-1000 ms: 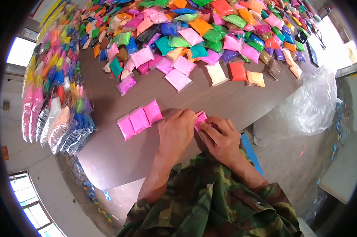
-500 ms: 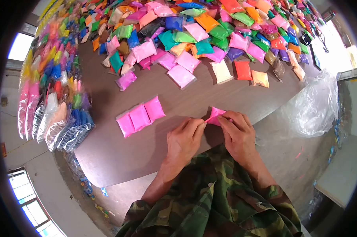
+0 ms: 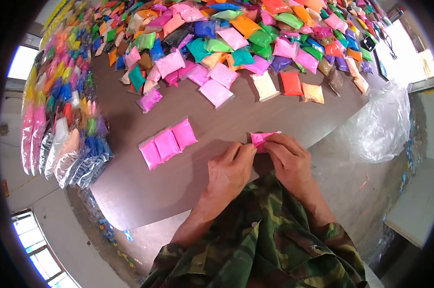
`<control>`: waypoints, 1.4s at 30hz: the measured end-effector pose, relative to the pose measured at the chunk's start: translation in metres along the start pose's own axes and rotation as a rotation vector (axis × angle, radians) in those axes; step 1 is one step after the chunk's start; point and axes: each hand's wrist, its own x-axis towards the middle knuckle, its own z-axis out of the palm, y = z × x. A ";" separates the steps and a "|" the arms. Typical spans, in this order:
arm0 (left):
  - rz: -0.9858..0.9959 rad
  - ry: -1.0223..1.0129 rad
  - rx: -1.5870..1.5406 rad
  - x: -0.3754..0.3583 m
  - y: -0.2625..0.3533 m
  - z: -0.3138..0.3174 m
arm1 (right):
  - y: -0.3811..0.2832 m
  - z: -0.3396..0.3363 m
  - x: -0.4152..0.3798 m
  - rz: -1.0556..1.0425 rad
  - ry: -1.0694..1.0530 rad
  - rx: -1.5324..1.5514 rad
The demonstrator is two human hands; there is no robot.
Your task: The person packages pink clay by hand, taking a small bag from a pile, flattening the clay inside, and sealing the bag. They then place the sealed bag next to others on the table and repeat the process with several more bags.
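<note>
Pink packet (image 3: 258, 138), pinched at its edges.
Left hand (image 3: 231, 166) and right hand (image 3: 290, 156) grip it, contact partly hidden; pulling too hard could split it.

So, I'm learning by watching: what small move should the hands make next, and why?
Perhaps lay the held pink packet beside the three pink packets: the left hand and right hand hold it apart from them, its colour matches, and those lie in a row on the table.

On my feed I see a smooth brown, round-cornered surface (image 3: 130, 197), grey floor (image 3: 346, 211), pale wall (image 3: 94, 254) and bright multi-paned window (image 3: 29, 238).
</note>
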 end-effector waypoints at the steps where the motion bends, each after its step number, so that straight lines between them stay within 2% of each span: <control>1: 0.009 -0.011 0.036 0.003 -0.002 0.000 | -0.001 -0.001 0.001 0.003 0.002 0.007; 8: 0.038 -0.034 0.182 0.018 -0.011 0.001 | 0.004 -0.004 0.004 -0.051 -0.027 0.003; 11: 0.020 0.011 0.153 0.018 -0.011 -0.001 | 0.007 -0.002 -0.001 -0.033 -0.036 0.020; 14: 0.119 -0.019 0.137 0.012 0.002 -0.007 | 0.003 -0.004 -0.004 0.014 -0.043 0.019; 20: 0.116 -0.110 0.213 0.023 -0.001 -0.003 | 0.007 -0.006 0.000 -0.063 -0.030 0.006; 23: 0.092 -0.039 0.214 0.029 -0.003 -0.002 | 0.007 -0.004 0.001 -0.070 -0.032 0.027; 29: 0.095 -0.095 0.143 0.021 0.009 -0.009 | 0.008 -0.003 -0.002 -0.050 -0.025 0.028; 35: 0.119 -0.136 0.322 0.032 -0.006 -0.003 | 0.012 -0.003 -0.001 -0.110 0.002 0.040; 38: 0.068 -0.118 0.269 0.036 -0.008 -0.008 | 0.016 -0.001 -0.001 -0.124 0.008 0.067; 42: 0.149 -0.111 0.223 0.027 0.011 -0.010 | 0.015 0.000 -0.003 -0.091 0.019 0.044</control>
